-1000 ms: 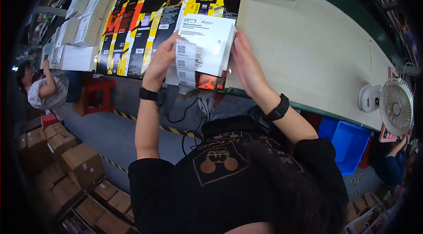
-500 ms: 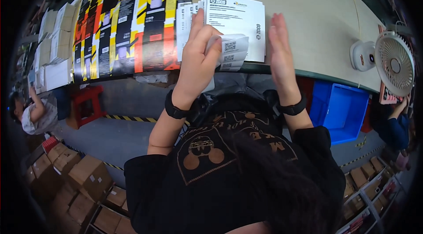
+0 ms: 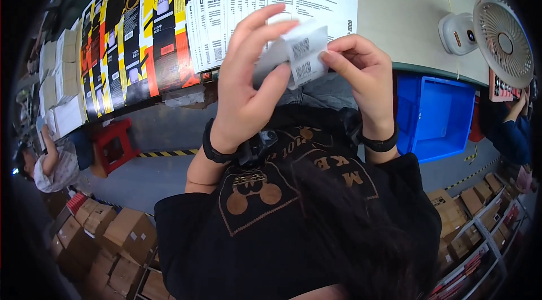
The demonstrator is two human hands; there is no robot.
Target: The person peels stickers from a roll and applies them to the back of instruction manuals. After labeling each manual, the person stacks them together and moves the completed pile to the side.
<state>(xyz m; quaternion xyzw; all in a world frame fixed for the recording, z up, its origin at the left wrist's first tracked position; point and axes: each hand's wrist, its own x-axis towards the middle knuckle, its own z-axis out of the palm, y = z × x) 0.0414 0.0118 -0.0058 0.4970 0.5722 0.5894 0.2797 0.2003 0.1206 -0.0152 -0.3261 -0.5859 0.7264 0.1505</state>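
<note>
A curled white sheet of printed labels [image 3: 305,57] with square codes is held up over the front edge of the table. My left hand [image 3: 248,74] curves around its left side, thumb against the paper and upper fingers spread. My right hand [image 3: 364,66] pinches the right edge of the label sheet between thumb and index finger. Behind the hands lies an overlapping fan of white printed leaflets [image 3: 324,9]; part of it is hidden by my left hand. Each wrist wears a black band.
Flat black, yellow and orange printed boxes [image 3: 161,29] cover the table's left, with white stacks [image 3: 68,68] beyond. At right stand a small fan [image 3: 502,40] and a blue bin [image 3: 437,119] below table level. A red stool [image 3: 116,145] and cardboard cartons [image 3: 130,232] are around. Other people sit at both sides.
My right hand has come left and taken hold of the label sheet's edge. The leaflets, bunched before, now lie spread in a wide fan. The view has shifted slightly.
</note>
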